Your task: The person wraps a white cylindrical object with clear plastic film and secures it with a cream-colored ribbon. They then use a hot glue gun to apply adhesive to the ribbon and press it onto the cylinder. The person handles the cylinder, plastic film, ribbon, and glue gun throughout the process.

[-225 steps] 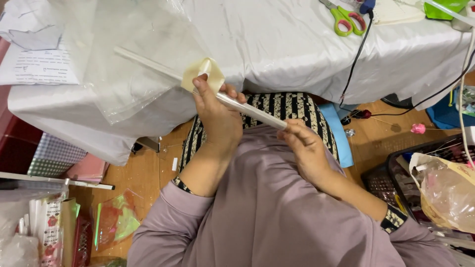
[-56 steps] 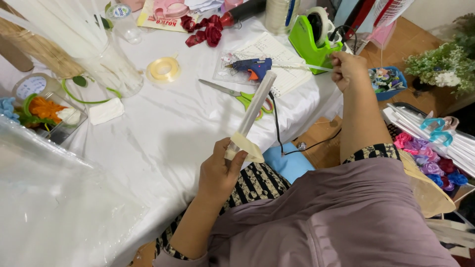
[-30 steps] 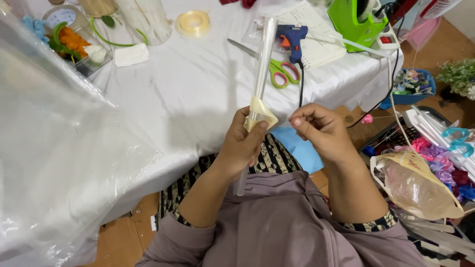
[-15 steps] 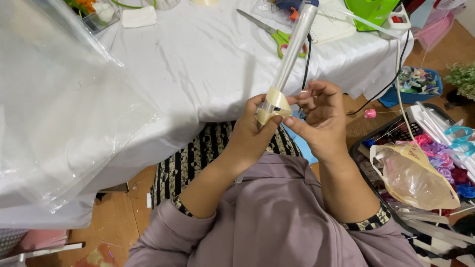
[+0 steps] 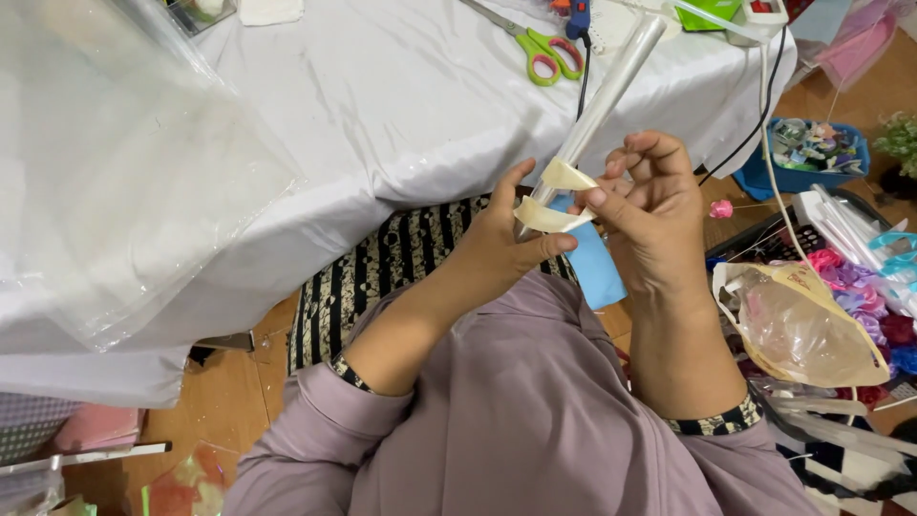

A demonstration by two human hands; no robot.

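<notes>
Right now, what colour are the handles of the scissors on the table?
Green with pink inner rims, on the scissors, seen in the head view.

The rolled tube (image 5: 611, 81) is slanting up between the two hands, left hand (image 5: 501, 244) at its lower end, right hand (image 5: 650, 205) just beside it. Behind them the table (image 5: 382, 115) is carrying scissors (image 5: 540, 43) (near its far edge), and a plastic sheet (image 5: 115, 162) is lying to the left.

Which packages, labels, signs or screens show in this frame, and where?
Plastic bag: right of the right hand, crumpled, clear with yellowish edge.
Blue tray: floor, upper right, holds small colourful bits.
Clear plastic sheeting: left, over the white tablecloth.
No labels, signs or screens visible.
</notes>
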